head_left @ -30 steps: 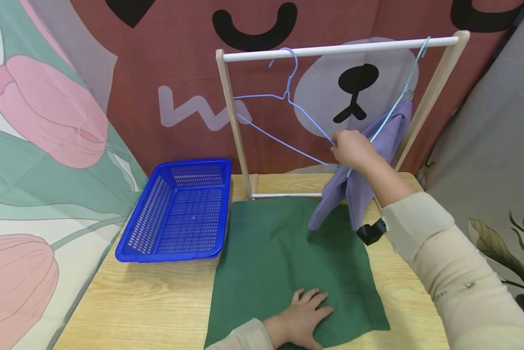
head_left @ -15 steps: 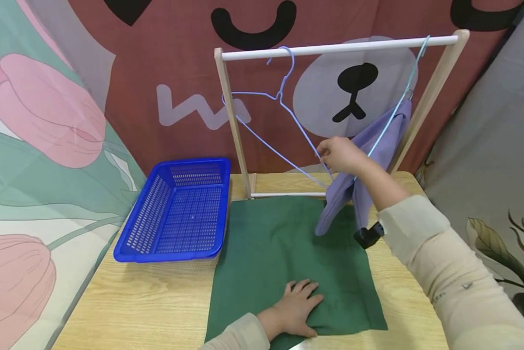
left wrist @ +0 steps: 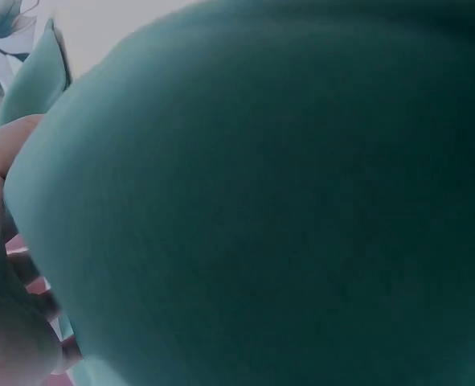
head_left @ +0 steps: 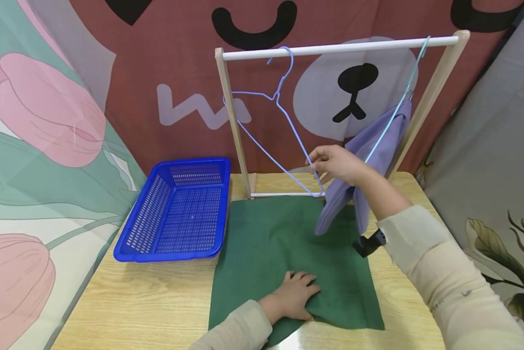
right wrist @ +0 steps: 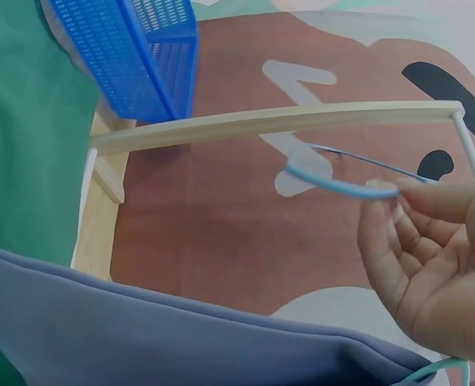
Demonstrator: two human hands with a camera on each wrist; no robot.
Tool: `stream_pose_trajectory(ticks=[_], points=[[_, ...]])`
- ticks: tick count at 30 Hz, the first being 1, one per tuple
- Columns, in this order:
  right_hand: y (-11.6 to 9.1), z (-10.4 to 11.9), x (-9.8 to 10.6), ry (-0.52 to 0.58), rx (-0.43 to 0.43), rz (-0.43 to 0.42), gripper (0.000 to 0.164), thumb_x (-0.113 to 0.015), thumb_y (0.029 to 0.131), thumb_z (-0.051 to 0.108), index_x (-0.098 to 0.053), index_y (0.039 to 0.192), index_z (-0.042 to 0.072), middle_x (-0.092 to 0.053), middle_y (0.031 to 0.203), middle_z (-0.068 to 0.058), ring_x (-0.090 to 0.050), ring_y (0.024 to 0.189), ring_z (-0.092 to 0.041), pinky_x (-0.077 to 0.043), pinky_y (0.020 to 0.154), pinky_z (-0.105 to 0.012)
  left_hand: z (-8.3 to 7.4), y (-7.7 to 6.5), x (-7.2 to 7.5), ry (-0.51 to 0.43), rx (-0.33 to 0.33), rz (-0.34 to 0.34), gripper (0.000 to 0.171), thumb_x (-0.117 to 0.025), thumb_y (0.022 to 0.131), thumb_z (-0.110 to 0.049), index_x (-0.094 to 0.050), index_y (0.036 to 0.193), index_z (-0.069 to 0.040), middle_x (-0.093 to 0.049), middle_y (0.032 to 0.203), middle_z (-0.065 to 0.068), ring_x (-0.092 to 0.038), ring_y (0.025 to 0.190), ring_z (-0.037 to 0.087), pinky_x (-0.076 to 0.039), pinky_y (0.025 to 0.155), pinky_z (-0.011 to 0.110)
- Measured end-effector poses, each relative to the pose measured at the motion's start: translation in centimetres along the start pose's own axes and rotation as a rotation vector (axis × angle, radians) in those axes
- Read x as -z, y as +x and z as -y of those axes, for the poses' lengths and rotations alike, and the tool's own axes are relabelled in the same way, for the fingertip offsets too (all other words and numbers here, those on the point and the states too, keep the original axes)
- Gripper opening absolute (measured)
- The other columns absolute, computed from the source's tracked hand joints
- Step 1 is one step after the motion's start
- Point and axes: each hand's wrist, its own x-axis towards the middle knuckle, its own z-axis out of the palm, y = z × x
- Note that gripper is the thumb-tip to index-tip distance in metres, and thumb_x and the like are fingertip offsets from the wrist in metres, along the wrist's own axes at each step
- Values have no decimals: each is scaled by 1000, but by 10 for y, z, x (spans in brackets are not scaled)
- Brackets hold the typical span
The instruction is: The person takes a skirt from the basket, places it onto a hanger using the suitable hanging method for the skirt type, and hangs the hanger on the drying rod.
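My right hand (head_left: 336,165) pinches the lower right side of a blue wire hanger (head_left: 287,119), which hooks over the white rail. In the right wrist view, the hanger's wire (right wrist: 341,186) meets the thumb and index fingertip. My left hand (head_left: 291,295) rests with spread fingers on the front part of a green cloth (head_left: 262,248) spread over the table. In the left wrist view, the cloth (left wrist: 245,201) bulges close to the lens and hides part of that hand. Just behind the right wrist hangs a purple garment (head_left: 375,136) with two leg-like ends, beside a teal hanger (head_left: 412,78).
The small rack with wooden posts (head_left: 231,116) and a white rail (head_left: 345,48) stands at the table's back. A blue perforated basket (head_left: 170,255) sits left of the cloth. Printed curtains (head_left: 157,146) close in behind and at both sides.
My right hand has moved left and down along with the hanger's lower right end, swinging it away from the purple garment. The left hand has slid slightly forward, and the cloth's front edge has shifted.
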Motion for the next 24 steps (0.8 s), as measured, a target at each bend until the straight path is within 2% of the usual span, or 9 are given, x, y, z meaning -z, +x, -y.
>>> stream_pose_trajectory(ticks=[6, 11, 14, 19, 24], points=[[-7, -1, -1, 124, 26, 23, 12, -47, 93, 3, -47, 101, -6, -53, 76, -3, -55, 64, -13, -51, 64, -32, 0, 7, 4, 33, 61, -14, 65, -70, 71, -53, -50, 127, -25, -43, 135, 0, -38, 122, 18, -32, 93, 38], [-15, 2, 1, 158, 49, 4, 6, -46, 93, 3, -47, 94, -4, -51, 74, -1, -53, 63, -11, -50, 60, -30, 2, 12, 5, 99, 151, -38, 70, -71, 67, -57, -49, 127, -26, -40, 134, 2, -34, 124, 21, -31, 95, 42], [-19, 4, 1, 216, 63, 6, 4, -45, 93, 1, -47, 91, -1, -51, 73, 1, -51, 61, -10, -48, 58, -28, 4, 15, 6, 114, 213, -45, 76, -73, 63, -59, -49, 127, -25, -39, 135, 5, -33, 125, 25, -31, 96, 46], [-23, 5, 2, 319, 102, 24, 11, -44, 93, -1, -49, 86, 5, -52, 69, 3, -51, 60, -9, -46, 56, -24, 10, 20, 11, 80, 297, -9, 84, -75, 60, -59, -47, 130, -23, -39, 136, 7, -37, 122, 28, -32, 93, 45], [-27, 5, 4, 392, 152, 32, 19, -44, 92, -2, -53, 82, 11, -54, 70, 4, -51, 61, -8, -45, 56, -23, 13, 24, 14, 64, 311, 16, 84, -75, 60, -58, -46, 130, -23, -44, 130, 5, -43, 113, 24, -36, 85, 39]])
